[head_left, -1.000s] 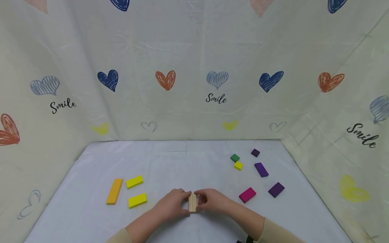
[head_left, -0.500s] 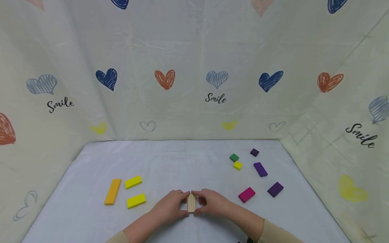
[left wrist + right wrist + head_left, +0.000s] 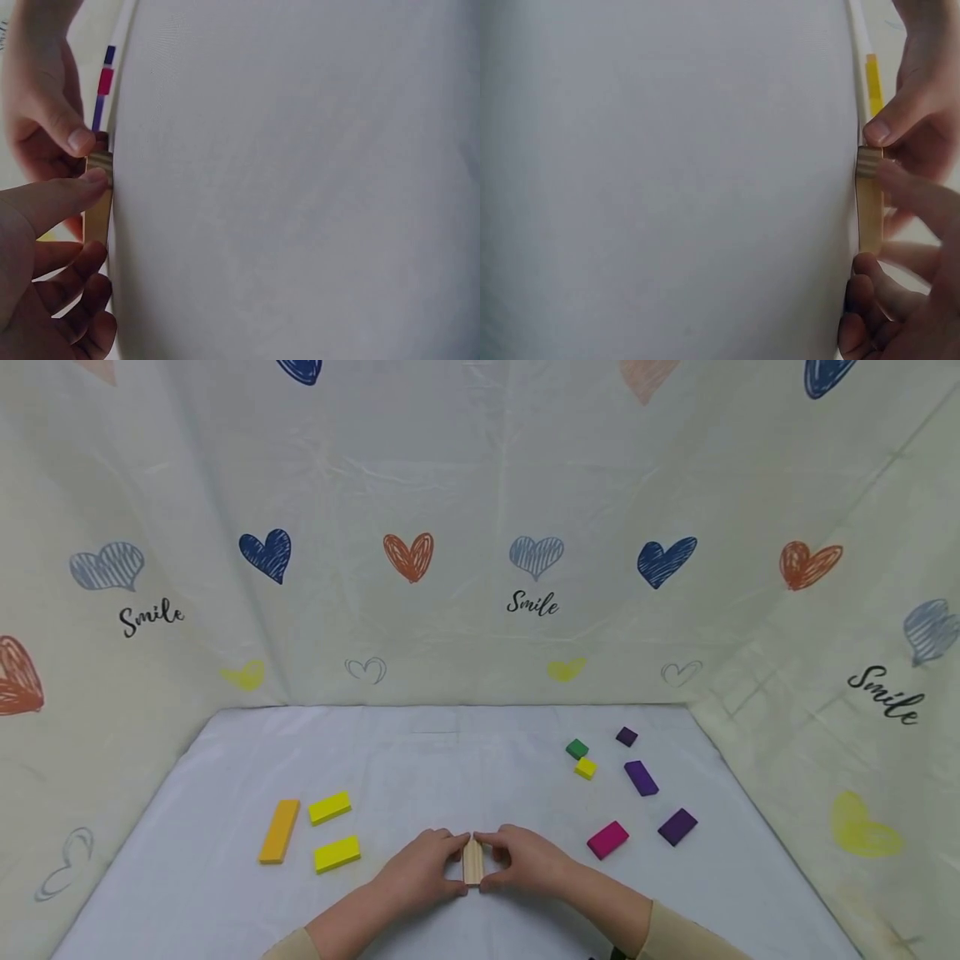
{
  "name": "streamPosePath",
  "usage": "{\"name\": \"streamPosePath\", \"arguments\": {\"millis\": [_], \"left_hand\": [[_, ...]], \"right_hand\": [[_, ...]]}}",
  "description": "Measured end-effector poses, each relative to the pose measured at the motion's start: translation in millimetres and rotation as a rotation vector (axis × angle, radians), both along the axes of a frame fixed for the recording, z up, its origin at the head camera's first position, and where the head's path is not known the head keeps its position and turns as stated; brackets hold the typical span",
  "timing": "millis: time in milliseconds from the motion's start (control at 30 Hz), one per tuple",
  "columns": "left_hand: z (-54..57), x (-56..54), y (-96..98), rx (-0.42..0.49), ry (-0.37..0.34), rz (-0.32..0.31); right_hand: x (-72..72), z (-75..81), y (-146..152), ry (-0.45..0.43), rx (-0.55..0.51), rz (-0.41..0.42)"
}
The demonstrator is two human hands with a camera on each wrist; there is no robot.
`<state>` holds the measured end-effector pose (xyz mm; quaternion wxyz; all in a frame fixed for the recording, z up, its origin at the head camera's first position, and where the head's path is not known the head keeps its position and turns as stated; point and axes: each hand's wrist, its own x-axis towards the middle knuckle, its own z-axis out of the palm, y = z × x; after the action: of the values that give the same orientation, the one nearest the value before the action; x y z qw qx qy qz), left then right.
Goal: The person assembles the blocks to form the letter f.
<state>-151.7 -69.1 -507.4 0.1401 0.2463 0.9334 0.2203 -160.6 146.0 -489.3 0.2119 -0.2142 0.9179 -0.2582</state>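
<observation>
A small pale natural-wood block [image 3: 472, 863] with lengthwise stripes lies on the white tabletop, at the near middle in the head view. Whether it is one piece or several narrow ones side by side, I cannot tell. My left hand [image 3: 422, 865] pinches it from the left, index finger at its far end and thumb at its near end. From the opposite side my right hand [image 3: 527, 858] pinches it the same way. Both wrist views show the wooden block [image 3: 97, 214] [image 3: 870, 214] between thumbs and index fingers, partly covered by them.
To the left lie an orange block [image 3: 280, 832] and two yellow blocks [image 3: 329, 808] [image 3: 337, 854]. Rightward are a magenta block [image 3: 607, 840], purple blocks [image 3: 641, 778] [image 3: 677, 827], a dark purple cube [image 3: 627, 737], a green cube [image 3: 577, 749] and a small yellow cube [image 3: 586, 768]. A heart-printed curtain [image 3: 465, 635] stands behind.
My right fingertips have shifted slightly left against the wooden block, so both hands' fingers sit closer together. The left hand stays almost still. The other blocks have not moved.
</observation>
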Motion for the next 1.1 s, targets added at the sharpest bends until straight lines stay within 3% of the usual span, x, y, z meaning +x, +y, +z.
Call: {"name": "streamPosePath", "arguments": {"millis": [267,400,767,1100], "left_hand": [[-1.1,2.1,2.1,-0.004,0.027,-0.026],[0.6,3.0,0.4,0.000,0.016,-0.009],[15.4,5.6,-30.9,0.040,-0.016,0.120],[18.8,8.6,-76.4,0.048,0.008,0.270]], "right_hand": [[3.1,-1.9,3.6,0.011,0.019,-0.004],[4.3,-3.4,5.3,0.005,0.026,-0.011],[7.1,-3.4,7.3,0.009,0.048,0.000],[7.0,-1.2,7.3,0.010,0.055,0.011]]}}
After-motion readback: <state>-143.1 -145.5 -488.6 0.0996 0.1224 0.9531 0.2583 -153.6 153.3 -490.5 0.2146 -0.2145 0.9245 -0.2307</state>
